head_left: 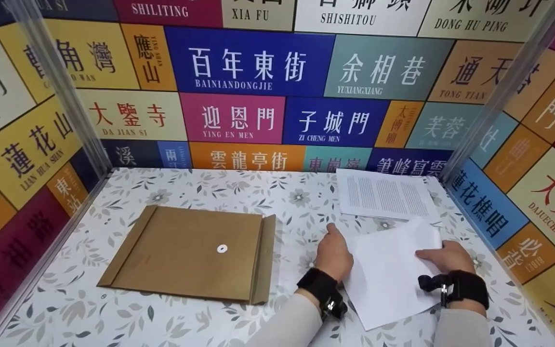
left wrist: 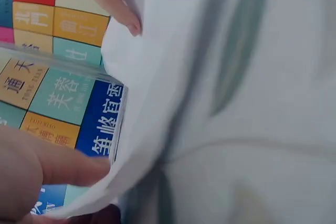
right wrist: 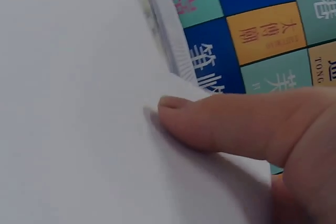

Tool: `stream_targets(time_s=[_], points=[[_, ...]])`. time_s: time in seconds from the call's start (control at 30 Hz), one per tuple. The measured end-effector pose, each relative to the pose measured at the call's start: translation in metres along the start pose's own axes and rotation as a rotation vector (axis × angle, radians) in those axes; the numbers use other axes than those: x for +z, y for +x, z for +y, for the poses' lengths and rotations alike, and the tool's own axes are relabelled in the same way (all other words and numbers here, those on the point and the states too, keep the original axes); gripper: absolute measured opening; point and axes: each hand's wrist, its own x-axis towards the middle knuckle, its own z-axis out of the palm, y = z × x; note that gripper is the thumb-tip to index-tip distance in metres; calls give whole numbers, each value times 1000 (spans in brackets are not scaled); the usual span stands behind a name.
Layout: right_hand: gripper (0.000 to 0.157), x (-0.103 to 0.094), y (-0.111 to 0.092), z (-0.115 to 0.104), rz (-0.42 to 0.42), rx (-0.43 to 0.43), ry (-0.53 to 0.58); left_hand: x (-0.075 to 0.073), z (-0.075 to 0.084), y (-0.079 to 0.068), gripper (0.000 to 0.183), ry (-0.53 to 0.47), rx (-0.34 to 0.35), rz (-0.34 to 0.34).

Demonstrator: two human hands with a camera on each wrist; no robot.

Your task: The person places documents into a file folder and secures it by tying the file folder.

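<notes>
Blank white paper point(head_left: 388, 277) is held up between both hands at the right of the table, tilted and slightly bowed. My left hand point(head_left: 334, 255) grips its left edge; in the left wrist view the thumb point(left wrist: 73, 166) stands on one side of the edge and the fingers are mostly hidden behind it. My right hand point(head_left: 451, 258) pinches the right edge, thumb point(right wrist: 191, 121) flat on the face and fingers behind the paper. Just beyond lies a stack of printed sheets point(head_left: 386, 195), its text in columns.
A brown kraft document envelope point(head_left: 186, 250) with a white round button lies on the left half of the floral-patterned table point(head_left: 301, 188). Panels with coloured place-name signs point(head_left: 253, 62) wall in the back and both sides.
</notes>
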Motion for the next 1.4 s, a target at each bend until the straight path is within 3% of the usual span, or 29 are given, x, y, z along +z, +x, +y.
stream_targets(time_s=[0.1,0.23,0.33,0.4,0.5,0.63,0.77,0.9,1.03,1.13,1.2,1.3,1.4], points=[[83,-5,-1,-14,-40,-99,74,-29,1,4,78,-106,6,-42],[70,-9,-6,-37,-7,-204,122,-80,1,6,52,-207,85,-50],[57,-3,-10,-56,65,-277,220,-117,-4,4,33,-283,121,14],[47,6,-12,-69,91,-342,298,-141,-13,0,28,-323,109,64],[38,18,-18,-84,60,-437,392,-167,-30,-3,24,-350,75,120],[36,32,-26,-103,-8,-525,411,-195,-54,-5,20,-372,46,185],[33,48,-30,-114,-56,-580,472,-210,-76,-6,20,-376,43,234],[28,65,-31,-121,-18,-633,509,-217,-89,-5,20,-411,4,230],[21,76,-34,-129,153,-716,584,-222,-100,-7,27,-467,-41,248],[18,82,-38,-134,329,-840,670,-222,-111,-6,33,-496,-64,304],[18,84,-40,-137,408,-920,733,-222,-116,-4,31,-545,-73,303],[17,86,-42,-139,456,-979,834,-219,-123,2,37,-718,-87,175],[20,88,-43,-141,436,-989,908,-214,-129,6,60,-958,-105,-68]])
